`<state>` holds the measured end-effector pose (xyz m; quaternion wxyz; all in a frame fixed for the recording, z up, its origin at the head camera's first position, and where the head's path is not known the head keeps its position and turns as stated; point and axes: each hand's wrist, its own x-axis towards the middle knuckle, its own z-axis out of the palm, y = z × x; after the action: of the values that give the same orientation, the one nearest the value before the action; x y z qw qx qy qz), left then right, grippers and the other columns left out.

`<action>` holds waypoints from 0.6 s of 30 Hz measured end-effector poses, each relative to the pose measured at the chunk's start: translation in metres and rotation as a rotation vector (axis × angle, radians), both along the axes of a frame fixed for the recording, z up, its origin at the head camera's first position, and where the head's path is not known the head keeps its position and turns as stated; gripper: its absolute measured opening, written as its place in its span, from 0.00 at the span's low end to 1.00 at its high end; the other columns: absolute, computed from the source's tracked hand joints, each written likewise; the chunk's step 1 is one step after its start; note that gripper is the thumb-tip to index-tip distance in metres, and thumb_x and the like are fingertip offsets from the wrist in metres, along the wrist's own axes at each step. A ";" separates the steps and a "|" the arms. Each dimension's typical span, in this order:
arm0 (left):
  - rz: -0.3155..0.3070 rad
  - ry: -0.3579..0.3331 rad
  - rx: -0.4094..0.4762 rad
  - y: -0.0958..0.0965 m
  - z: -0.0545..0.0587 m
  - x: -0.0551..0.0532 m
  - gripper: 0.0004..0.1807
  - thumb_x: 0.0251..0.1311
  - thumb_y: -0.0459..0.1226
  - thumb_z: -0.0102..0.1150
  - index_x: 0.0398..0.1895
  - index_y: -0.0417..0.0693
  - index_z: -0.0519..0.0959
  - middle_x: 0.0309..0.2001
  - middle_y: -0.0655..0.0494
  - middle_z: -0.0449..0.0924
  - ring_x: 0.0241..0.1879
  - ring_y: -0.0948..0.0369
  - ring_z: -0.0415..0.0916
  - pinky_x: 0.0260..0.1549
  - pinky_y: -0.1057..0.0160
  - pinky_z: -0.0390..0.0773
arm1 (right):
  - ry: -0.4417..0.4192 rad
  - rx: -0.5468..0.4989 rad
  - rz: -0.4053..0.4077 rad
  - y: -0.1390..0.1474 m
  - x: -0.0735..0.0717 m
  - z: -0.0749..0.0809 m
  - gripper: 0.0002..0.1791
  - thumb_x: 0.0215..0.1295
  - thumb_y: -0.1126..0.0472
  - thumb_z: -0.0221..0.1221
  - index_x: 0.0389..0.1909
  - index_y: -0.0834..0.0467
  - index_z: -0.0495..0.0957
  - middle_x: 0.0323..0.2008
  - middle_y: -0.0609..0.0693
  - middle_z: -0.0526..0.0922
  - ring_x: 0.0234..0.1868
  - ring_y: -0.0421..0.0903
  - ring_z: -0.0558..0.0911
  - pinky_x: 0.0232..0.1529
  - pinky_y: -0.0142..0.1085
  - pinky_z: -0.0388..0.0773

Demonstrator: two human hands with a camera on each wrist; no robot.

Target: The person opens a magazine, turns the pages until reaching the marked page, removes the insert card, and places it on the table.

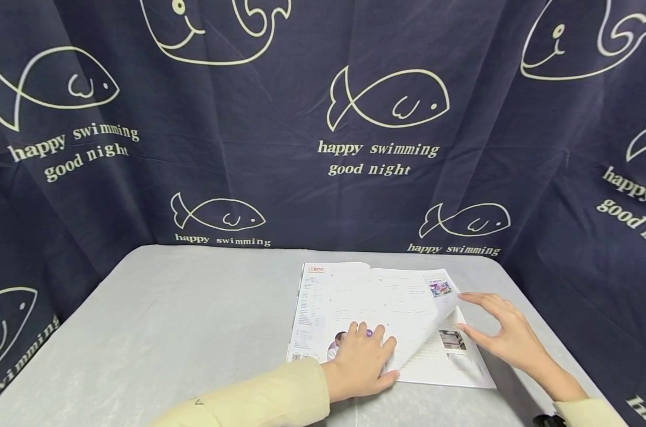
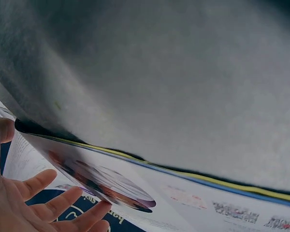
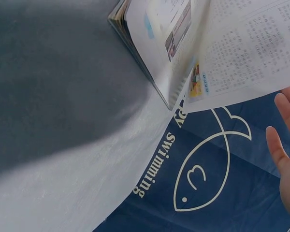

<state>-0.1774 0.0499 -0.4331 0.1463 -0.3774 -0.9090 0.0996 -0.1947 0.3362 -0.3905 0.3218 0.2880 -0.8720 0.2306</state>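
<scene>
An open magazine (image 1: 349, 296) lies on the table, with text columns and small pictures on its pages. My left hand (image 1: 362, 359) rests on it near the lower middle, fingers spread. In the left wrist view that hand (image 2: 53, 203) is beside a page with a round photo (image 2: 106, 186). On the right, a page (image 1: 413, 308) is lifted and bends over, baring the page beneath with a grey photo (image 1: 453, 341). The fingertips of my right hand (image 1: 509, 335) are at the lifted page's outer edge, thumb apart from the fingers. The right wrist view shows this page (image 3: 246, 53) raised.
The grey-white table (image 1: 194, 320) extends left of the magazine. A dark blue curtain (image 1: 280, 160) with fish drawings and lettering hangs behind and at both sides. Cream sleeves (image 1: 258, 397) cover the forearms, and a dark band (image 1: 549, 420) shows by the right wrist.
</scene>
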 end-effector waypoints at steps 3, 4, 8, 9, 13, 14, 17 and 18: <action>0.005 -0.003 0.008 -0.001 0.001 0.000 0.28 0.57 0.65 0.36 0.53 0.62 0.67 0.47 0.60 0.72 0.41 0.57 0.73 0.41 0.57 0.69 | -0.013 -0.017 -0.001 0.001 0.000 -0.001 0.33 0.28 0.67 0.72 0.46 0.59 0.79 0.44 0.51 0.81 0.53 0.23 0.67 0.56 0.17 0.56; 0.006 -0.002 0.013 -0.001 0.000 0.000 0.28 0.57 0.65 0.37 0.53 0.62 0.67 0.46 0.60 0.72 0.41 0.57 0.73 0.41 0.58 0.69 | -0.013 -0.018 0.001 0.002 0.000 -0.001 0.33 0.28 0.67 0.72 0.46 0.59 0.79 0.44 0.51 0.81 0.54 0.23 0.67 0.56 0.17 0.57; 0.000 0.011 0.032 -0.001 -0.001 0.000 0.29 0.56 0.64 0.38 0.54 0.61 0.67 0.46 0.60 0.72 0.41 0.58 0.73 0.39 0.59 0.69 | -0.020 -0.014 0.019 0.003 0.000 -0.004 0.33 0.27 0.68 0.72 0.45 0.60 0.79 0.43 0.52 0.81 0.53 0.23 0.68 0.55 0.16 0.57; -0.001 0.018 0.036 -0.002 -0.001 0.000 0.29 0.56 0.65 0.38 0.54 0.61 0.67 0.46 0.60 0.72 0.41 0.58 0.73 0.39 0.59 0.69 | -0.020 -0.008 0.024 0.003 0.000 -0.006 0.32 0.27 0.68 0.72 0.44 0.60 0.79 0.42 0.52 0.81 0.52 0.23 0.68 0.55 0.16 0.57; -0.002 0.039 0.050 -0.002 -0.002 0.000 0.32 0.55 0.65 0.39 0.56 0.58 0.65 0.47 0.60 0.72 0.42 0.59 0.73 0.39 0.59 0.70 | -0.038 0.014 0.037 0.003 0.001 -0.010 0.32 0.27 0.66 0.73 0.44 0.59 0.79 0.42 0.51 0.81 0.51 0.24 0.68 0.54 0.15 0.56; -0.003 0.042 0.052 -0.002 -0.001 -0.001 0.32 0.55 0.65 0.39 0.57 0.58 0.65 0.48 0.60 0.71 0.42 0.59 0.73 0.39 0.59 0.70 | -0.038 0.021 0.040 0.002 0.001 -0.012 0.32 0.27 0.66 0.73 0.44 0.58 0.79 0.42 0.51 0.82 0.51 0.24 0.69 0.54 0.15 0.56; -0.006 0.045 0.060 -0.003 0.000 -0.001 0.34 0.55 0.66 0.39 0.58 0.56 0.63 0.49 0.59 0.71 0.44 0.58 0.73 0.39 0.59 0.70 | -0.036 0.027 0.067 0.001 0.001 -0.015 0.32 0.27 0.66 0.74 0.43 0.58 0.79 0.41 0.49 0.82 0.50 0.26 0.70 0.54 0.15 0.56; -0.007 0.044 0.063 -0.003 0.000 -0.001 0.35 0.55 0.66 0.39 0.59 0.56 0.63 0.50 0.59 0.71 0.44 0.58 0.73 0.39 0.60 0.70 | -0.033 0.029 0.074 0.001 0.001 -0.016 0.32 0.26 0.65 0.74 0.43 0.57 0.79 0.41 0.49 0.82 0.49 0.26 0.71 0.53 0.15 0.56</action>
<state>-0.1785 0.0471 -0.4330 0.1783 -0.3732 -0.9070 0.0785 -0.1935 0.3372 -0.4068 0.2944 0.3206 -0.8693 0.2344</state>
